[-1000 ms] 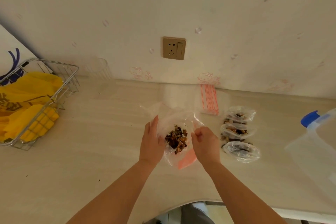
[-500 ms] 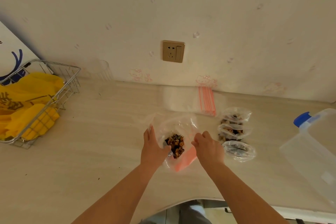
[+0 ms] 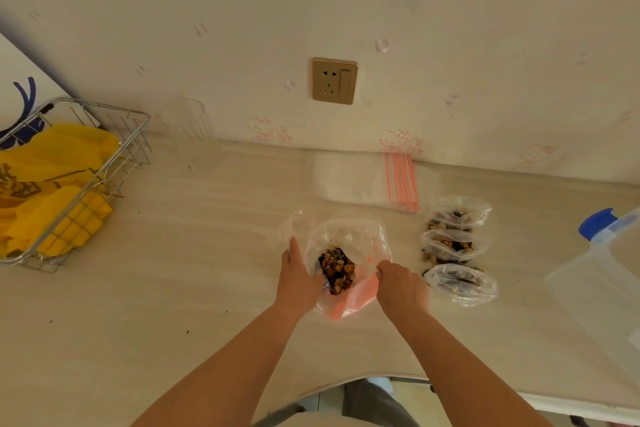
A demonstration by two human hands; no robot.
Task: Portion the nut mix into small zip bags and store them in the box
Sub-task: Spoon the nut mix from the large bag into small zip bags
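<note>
A clear plastic bag of nut mix [image 3: 337,270] lies on the counter between my hands, its mouth open upward. My left hand [image 3: 297,279] holds its left side, fingers pointing away from me. My right hand [image 3: 401,288] pinches the bag's right edge, fingers curled. An orange-tinted piece of plastic [image 3: 356,298] lies under the bag's near end. Three small filled zip bags [image 3: 457,246] lie in a column to the right. A stack of unused zip bags with red strips [image 3: 398,182] lies by the wall. The clear storage box with a blue clip [image 3: 602,274] stands at the far right.
A wire basket [image 3: 100,177] with yellow bags sits at the left. A clear glass [image 3: 190,121] stands by the wall. A wall socket [image 3: 334,81] is above the counter. The counter's front edge curves just below my forearms.
Both hands stayed on the bag and shifted slightly closer to me; the nuts gathered into a tighter pile near the bag's bottom. The view tilted a little.
</note>
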